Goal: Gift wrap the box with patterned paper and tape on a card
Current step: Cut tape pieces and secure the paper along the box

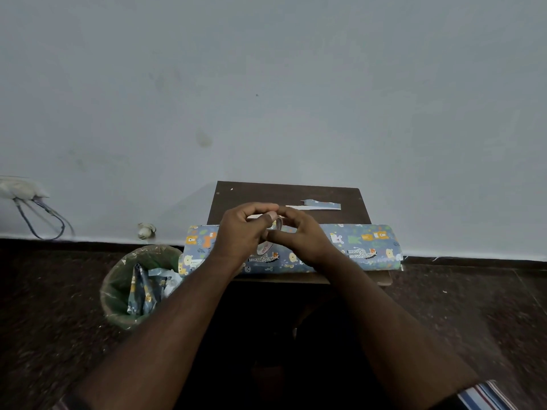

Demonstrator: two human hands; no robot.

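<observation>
1. The fingertips of both hands meet above the middle of the wrapped box, curled in around a small roll of tape that shows only as a pale ring between them.
2. The left hand has its thumb and forefinger pinched together at the roll's top edge; whether a strip of tape is pulled free there is too blurred to tell.
3. The right hand curls round the roll from the other side, thumb underneath.
4. The wrapped box, in blue animal-patterned paper, lies lengthways across the near edge of a small dark table.
5. A paper offcut lies behind the hands on the table.
6. A lined bin with paper scraps stands left of the table on the floor.
</observation>
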